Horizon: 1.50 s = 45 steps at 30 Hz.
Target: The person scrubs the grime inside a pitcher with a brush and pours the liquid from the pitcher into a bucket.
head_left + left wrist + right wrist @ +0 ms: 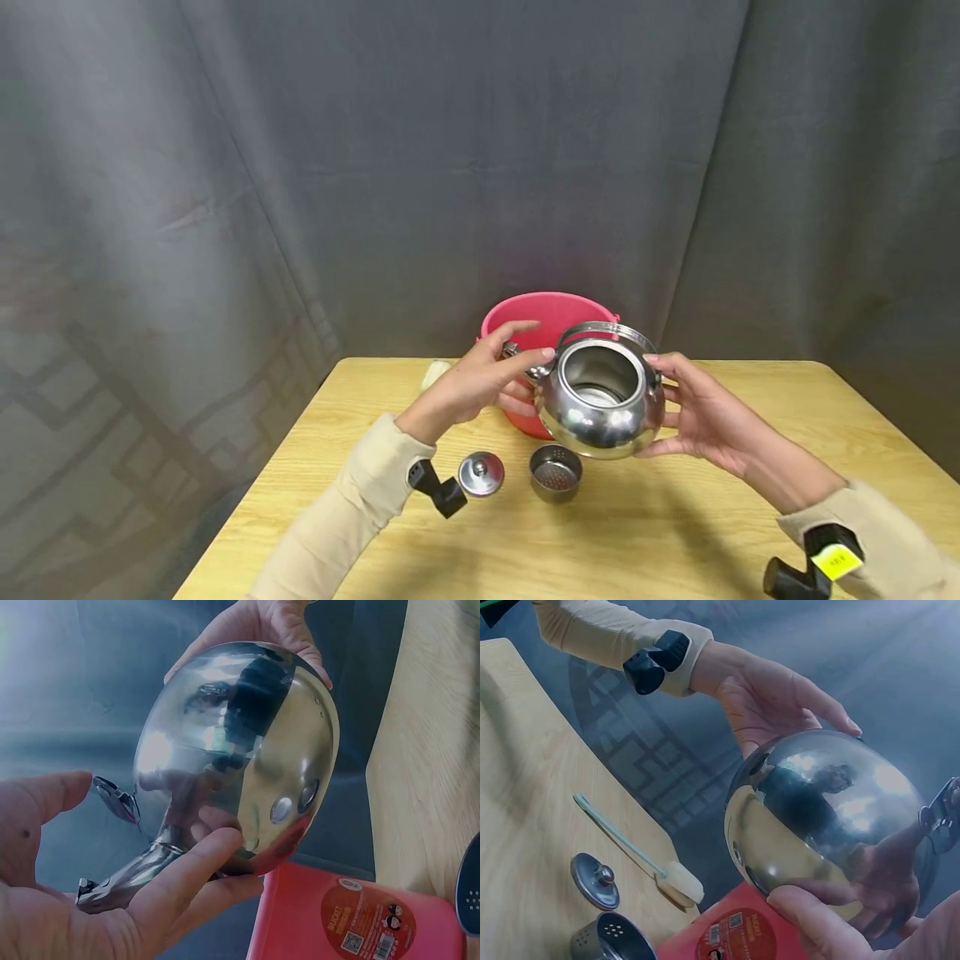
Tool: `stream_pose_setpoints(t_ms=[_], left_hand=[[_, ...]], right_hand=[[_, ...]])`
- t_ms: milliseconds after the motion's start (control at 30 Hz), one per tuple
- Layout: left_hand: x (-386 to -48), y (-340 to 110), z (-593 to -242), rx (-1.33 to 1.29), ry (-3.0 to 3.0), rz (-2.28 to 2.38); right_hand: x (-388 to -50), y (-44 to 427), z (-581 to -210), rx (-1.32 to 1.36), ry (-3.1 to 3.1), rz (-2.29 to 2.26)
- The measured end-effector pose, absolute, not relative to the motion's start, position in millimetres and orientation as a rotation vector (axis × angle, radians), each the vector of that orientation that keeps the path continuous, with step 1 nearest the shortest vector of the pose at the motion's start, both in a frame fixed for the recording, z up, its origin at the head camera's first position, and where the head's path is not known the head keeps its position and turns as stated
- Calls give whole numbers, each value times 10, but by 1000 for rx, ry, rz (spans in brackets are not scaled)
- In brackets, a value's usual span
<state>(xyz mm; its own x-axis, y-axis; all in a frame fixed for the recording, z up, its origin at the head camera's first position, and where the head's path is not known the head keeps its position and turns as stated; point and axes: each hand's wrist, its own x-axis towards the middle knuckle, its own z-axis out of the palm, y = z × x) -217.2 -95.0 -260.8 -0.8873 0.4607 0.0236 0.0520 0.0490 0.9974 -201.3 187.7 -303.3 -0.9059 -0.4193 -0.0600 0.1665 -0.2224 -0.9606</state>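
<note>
A shiny steel teapot (600,437) is held above the table, tilted so its uncovered round mouth faces the head camera. My right hand (708,421) grips its right side, thumb near the rim and fingers spread around the body. My left hand (476,379) is at the spout side; in the left wrist view its fingers (191,874) rest against the body beside the spout (124,889). Below on the table lie the knobbed steel lid (481,473) and a perforated steel strainer cup (555,475). The teapot's underside shows in both wrist views.
A red bucket (528,312) stands behind the teapot. A brush with a pale head (681,883) and a green handle (622,836) lies on the wooden table (675,542), left of the bucket. Grey curtains (450,167) hang behind.
</note>
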Motion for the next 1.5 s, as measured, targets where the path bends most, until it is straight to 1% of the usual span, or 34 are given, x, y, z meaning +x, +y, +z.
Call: stream_pose_setpoints(t_ms=[500,1000,1500], left_hand=[[-2311,-1041,-2533,473,2143,1994],[-2449,-1085,-2447,464,2160,2080],[-2683,-1107,-2365,482,2131,2144]], right_hand=[[-2199,1682,-2803,-341,1741,-2136],[-2417,1552,-2624,-304,1776,-2109],[-2677,1509,-2529,-326,1802,-2060]])
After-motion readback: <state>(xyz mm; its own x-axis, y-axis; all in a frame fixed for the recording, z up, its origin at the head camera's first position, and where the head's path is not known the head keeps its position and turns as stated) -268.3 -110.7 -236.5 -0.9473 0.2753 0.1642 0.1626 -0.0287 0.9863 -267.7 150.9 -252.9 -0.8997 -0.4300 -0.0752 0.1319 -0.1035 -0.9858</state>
